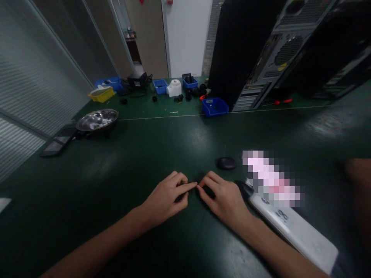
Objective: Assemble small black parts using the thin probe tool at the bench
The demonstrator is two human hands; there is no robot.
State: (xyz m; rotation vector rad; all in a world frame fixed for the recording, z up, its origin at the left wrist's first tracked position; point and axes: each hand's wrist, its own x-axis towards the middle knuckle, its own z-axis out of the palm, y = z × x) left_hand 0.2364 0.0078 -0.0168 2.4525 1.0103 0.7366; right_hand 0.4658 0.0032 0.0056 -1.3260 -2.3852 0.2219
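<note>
Over the dark green table (116, 170), anything small between the fingertips is too hidden and dim to make out. A pixelated patch (271, 179) covers what lies above the long white object (295, 227), and another person's blurred arm (358, 173) is cut off at the right edge. The left hand (166, 197) comes in from the lower left, palm down, index finger stretched toward the other hand and thumb lower and apart from it; whether it grips anything cannot be told. The right hand (226, 195) reaches in from the lower right, fingers bent, its thumb and index tips drawn together beside the left index fingertip; what they may pinch does not show. The dark rounded object (227, 163) lies on the table just beyond the right hand, left of the pixelated patch. The white object lies slantwise beside the right forearm.
</note>
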